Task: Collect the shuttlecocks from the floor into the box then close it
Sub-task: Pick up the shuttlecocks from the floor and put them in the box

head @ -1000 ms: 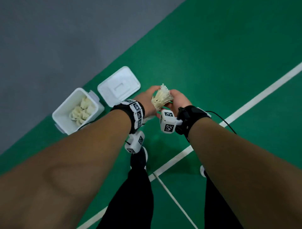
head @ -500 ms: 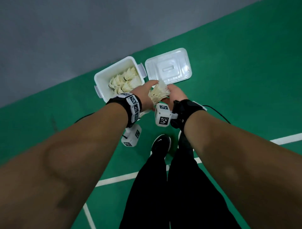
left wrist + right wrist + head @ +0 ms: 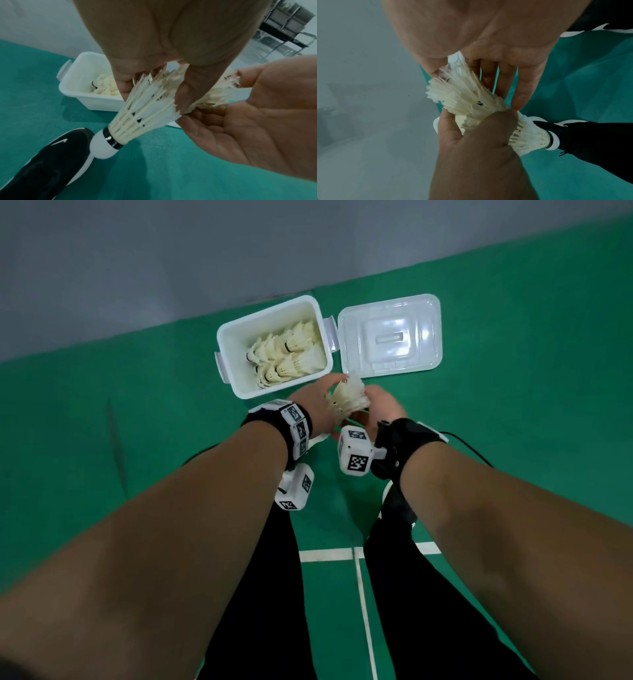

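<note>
Cream shuttlecocks (image 3: 347, 398), white box (image 3: 236, 337), green floor (image 3: 513, 371)

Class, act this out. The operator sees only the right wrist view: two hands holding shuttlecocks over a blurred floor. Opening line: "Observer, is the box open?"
Observer: Yes. The head view shows the box open and the lid lying flat on its right.
Operator: Anything inside?
Observer: Several shuttlecocks.
Operator: Are my hands over it?
Observer: No. The left hand and right hand hold the bunch just short of its near right corner.
</note>
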A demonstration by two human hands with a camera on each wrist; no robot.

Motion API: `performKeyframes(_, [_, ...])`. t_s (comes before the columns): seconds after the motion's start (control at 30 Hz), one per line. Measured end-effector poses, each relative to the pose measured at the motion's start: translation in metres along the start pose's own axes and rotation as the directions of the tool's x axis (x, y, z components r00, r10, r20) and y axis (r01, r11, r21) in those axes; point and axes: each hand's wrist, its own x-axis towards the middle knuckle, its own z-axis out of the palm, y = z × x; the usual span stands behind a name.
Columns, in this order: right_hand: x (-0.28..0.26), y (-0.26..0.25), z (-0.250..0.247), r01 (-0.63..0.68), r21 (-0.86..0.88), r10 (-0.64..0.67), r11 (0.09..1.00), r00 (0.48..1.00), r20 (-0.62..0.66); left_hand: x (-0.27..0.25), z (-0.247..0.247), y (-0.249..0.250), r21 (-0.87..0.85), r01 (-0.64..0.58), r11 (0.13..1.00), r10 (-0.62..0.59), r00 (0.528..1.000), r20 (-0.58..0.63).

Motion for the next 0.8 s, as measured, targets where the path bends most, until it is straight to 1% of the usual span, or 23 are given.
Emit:
performKeyframes(0.07, [0.004, 0.003, 0.006, 0.012, 0.018, -0.012, 1.0, 1.0, -0.021, 0.004, -0.002, -0.008, -0.014, 0.009, 1.0, -0.008, 1.0, 0.022])
performKeyframes(0.13, [0.015, 0.006, 0.027, 0.025, 0.028, -0.024, 0.999, 0.999, -0.044, 0.015, -0.014, -0.026, -0.005, 0.018, 1.0, -0.018, 0.999, 0.048])
performKeyframes(0.23, [0.021, 0.004, 0.041, 0.057, 0.021, -0.057, 0.998, 0.998, -0.008, 0.021, -0.023, -0.034, 0.024, -0.004, 1.0, 0.002, 0.998, 0.063])
performKeyframes(0.33, [0.027, 0.003, 0.074, 0.073, 0.003, -0.073, 0.997, 0.997, -0.02, 0.033, -0.047, -0.057, 0.064, 0.002, 0.998, -0.006, 0.997, 0.071])
performKeyframes(0.43, [0.042, 0.003, 0.111, 0.029, 0.112, -0.023, 0.993, 0.999, -0.049, 0.047, -0.075, -0.083, 0.103, 0.006, 0.995, -0.014, 0.997, 0.074])
performKeyframes(0.53, [0.055, -0.004, 0.143, 0.012, 0.125, -0.007, 0.992, 0.999, -0.037, 0.06, -0.103, -0.097, 0.146, 0.021, 0.989, -0.033, 0.996, 0.08])
performKeyframes(0.63, [0.071, -0.014, 0.162, 0.029, 0.109, -0.021, 0.994, 0.997, -0.078, 0.073, -0.124, -0.101, 0.175, 0.013, 0.984, -0.025, 0.998, 0.064])
performKeyframes(0.67, [0.07, -0.018, 0.165, 0.015, 0.108, -0.004, 0.994, 0.996, -0.094, 0.077, -0.129, -0.1, 0.188, 0.014, 0.982, -0.024, 0.998, 0.051])
performKeyframes(0.73, [0.07, -0.024, 0.17, -0.028, 0.137, 0.046, 0.99, 0.99, -0.135, 0.084, -0.14, -0.101, 0.228, 0.048, 0.972, -0.054, 0.998, 0.018])
performKeyframes(0.8, [0.074, -0.029, 0.17, -0.013, 0.158, 0.04, 0.987, 0.984, -0.171, 0.087, -0.147, -0.102, 0.248, 0.095, 0.964, -0.093, 0.995, -0.017])
